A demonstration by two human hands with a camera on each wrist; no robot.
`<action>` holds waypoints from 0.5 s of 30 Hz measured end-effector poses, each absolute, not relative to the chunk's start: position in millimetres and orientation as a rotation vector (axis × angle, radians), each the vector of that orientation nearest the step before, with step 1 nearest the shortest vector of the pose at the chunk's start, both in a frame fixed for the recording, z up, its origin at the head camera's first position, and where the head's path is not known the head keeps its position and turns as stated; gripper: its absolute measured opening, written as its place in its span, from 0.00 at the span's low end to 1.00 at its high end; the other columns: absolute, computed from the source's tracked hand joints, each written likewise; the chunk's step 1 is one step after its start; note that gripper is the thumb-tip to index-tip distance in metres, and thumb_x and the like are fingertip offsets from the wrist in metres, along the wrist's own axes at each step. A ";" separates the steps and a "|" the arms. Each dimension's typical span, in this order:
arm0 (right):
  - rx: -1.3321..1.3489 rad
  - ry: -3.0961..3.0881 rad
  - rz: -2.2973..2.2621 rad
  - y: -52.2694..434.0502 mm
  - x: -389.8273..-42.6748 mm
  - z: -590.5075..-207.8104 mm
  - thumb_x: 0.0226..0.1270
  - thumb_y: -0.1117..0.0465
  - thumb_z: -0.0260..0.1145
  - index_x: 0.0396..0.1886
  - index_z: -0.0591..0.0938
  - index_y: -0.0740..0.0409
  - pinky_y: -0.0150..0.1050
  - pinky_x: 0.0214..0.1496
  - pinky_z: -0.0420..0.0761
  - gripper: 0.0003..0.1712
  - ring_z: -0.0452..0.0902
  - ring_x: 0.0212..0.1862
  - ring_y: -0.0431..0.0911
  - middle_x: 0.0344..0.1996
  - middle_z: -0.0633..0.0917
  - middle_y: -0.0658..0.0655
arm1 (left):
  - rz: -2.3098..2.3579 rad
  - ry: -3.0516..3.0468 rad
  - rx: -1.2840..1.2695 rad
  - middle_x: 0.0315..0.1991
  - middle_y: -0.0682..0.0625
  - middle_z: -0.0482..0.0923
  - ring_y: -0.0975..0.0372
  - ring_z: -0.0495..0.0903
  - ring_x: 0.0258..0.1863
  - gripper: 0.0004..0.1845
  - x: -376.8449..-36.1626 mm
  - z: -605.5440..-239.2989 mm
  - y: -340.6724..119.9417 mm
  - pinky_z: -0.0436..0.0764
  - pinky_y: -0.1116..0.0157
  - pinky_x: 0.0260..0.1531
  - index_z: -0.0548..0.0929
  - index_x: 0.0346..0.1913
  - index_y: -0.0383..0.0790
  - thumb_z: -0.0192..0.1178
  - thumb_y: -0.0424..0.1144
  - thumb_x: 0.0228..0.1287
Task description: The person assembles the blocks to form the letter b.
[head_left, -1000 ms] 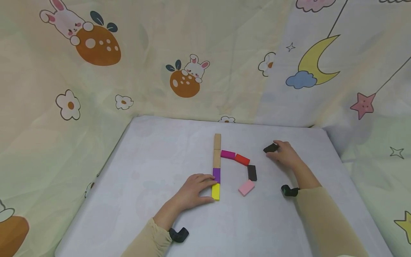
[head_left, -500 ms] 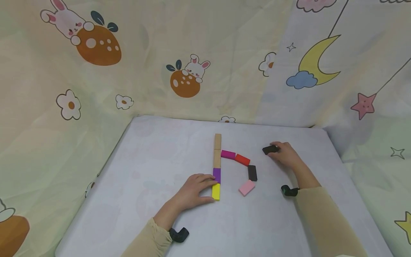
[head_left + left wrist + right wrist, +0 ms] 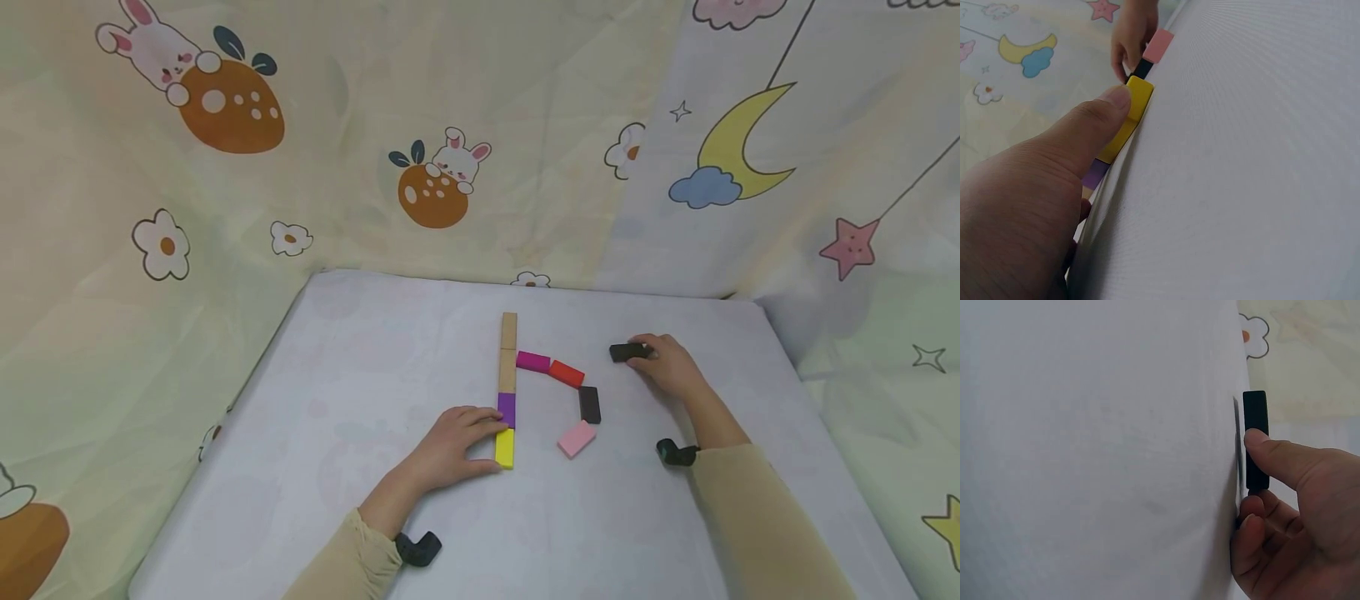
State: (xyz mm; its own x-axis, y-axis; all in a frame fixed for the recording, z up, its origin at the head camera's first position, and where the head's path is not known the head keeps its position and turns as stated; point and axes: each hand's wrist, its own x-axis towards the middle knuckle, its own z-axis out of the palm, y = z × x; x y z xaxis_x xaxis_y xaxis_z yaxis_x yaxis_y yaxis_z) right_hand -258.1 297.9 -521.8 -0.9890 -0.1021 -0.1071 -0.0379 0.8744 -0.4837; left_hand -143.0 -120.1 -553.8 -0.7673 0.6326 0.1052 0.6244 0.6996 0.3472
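My right hand (image 3: 667, 367) pinches a black wooden block (image 3: 624, 352) between thumb and fingers. In the right wrist view that block (image 3: 1256, 412) is level, beside its shadow on the white surface. My left hand (image 3: 448, 446) rests against a straight column of blocks, its extended fingers and thumb touching the yellow block (image 3: 505, 450) and the purple block (image 3: 507, 408). Two plain wood blocks (image 3: 508, 367) continue the column. A curve to its right has a magenta block (image 3: 533, 361), a red block (image 3: 566, 373), another black block (image 3: 589, 405) and a pink block (image 3: 577, 439).
The blocks lie on a white-covered table (image 3: 360, 358). A cartoon-printed cloth (image 3: 337, 125) stands behind and at both sides. Each wrist wears a small black device, one on the left (image 3: 418, 549) and one on the right (image 3: 677, 452).
The right hand and its black block have shifted slightly left and toward me, and the block has turned nearly level across the view. The left hand and the laid blocks stay put.
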 end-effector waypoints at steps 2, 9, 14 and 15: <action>-0.118 2.919 -0.767 296.3 -255.1 -520.5 0.62 0.47 0.60 0.58 0.71 0.48 0.58 0.52 0.70 0.26 0.69 0.51 0.59 0.50 0.72 0.65 | 0.578 2.873 1.066 0.64 0.67 0.61 0.65 0.61 0.64 0.33 -142.9 -553.9 -119.9 0.59 0.56 0.66 0.63 0.64 0.70 0.51 0.69 0.53; -0.116 2.940 -0.765 290.2 -247.4 -516.6 0.62 0.46 0.60 0.58 0.72 0.49 0.53 0.47 0.72 0.26 0.70 0.48 0.56 0.49 0.72 0.64 | 0.580 2.870 1.055 0.64 0.68 0.61 0.65 0.61 0.64 0.33 -143.2 -554.6 -119.6 0.59 0.57 0.67 0.64 0.63 0.70 0.52 0.69 0.53; -0.109 2.945 -0.763 284.0 -241.8 -509.9 0.62 0.46 0.61 0.58 0.72 0.49 0.47 0.40 0.75 0.26 0.71 0.45 0.55 0.48 0.73 0.63 | 0.591 2.868 1.053 0.64 0.68 0.61 0.65 0.61 0.64 0.33 -143.3 -555.4 -119.7 0.59 0.57 0.67 0.64 0.63 0.69 0.53 0.69 0.52; -0.114 2.948 -0.764 283.2 -240.4 -508.6 0.62 0.47 0.61 0.58 0.72 0.48 0.46 0.39 0.75 0.25 0.72 0.44 0.54 0.47 0.73 0.62 | 0.596 2.866 1.055 0.64 0.68 0.61 0.65 0.61 0.64 0.33 -143.3 -555.3 -119.6 0.59 0.57 0.66 0.65 0.63 0.69 0.53 0.69 0.52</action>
